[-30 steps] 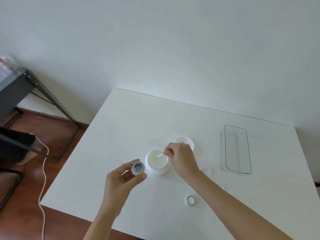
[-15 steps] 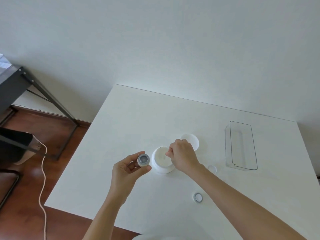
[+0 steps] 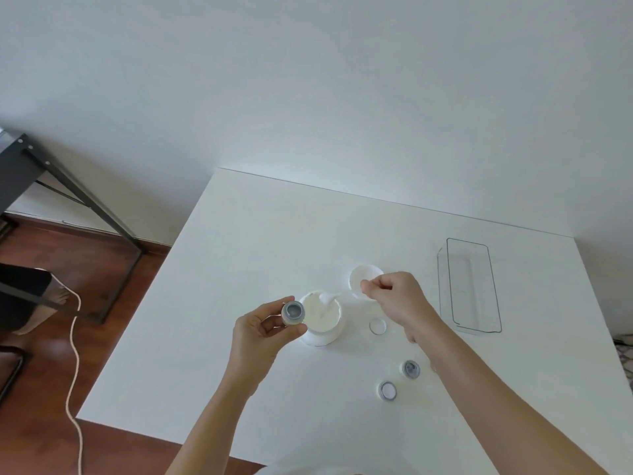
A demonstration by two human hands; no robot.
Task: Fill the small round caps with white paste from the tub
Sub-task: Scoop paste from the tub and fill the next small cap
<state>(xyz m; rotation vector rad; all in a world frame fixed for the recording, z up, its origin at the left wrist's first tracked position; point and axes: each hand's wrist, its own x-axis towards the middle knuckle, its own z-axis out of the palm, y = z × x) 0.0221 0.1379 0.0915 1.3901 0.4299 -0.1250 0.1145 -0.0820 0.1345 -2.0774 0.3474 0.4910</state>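
no readable writing on tub (image 3: 322, 318), held cap (image 3: 293, 312).

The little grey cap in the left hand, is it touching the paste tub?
Cannot tell. In the head view the cap overlaps the tub rim, without showing contact or gap.

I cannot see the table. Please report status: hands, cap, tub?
Left hand holds empty cap. Right hand pinches spatula, paste loaded, over open tub. Nothing blocking.
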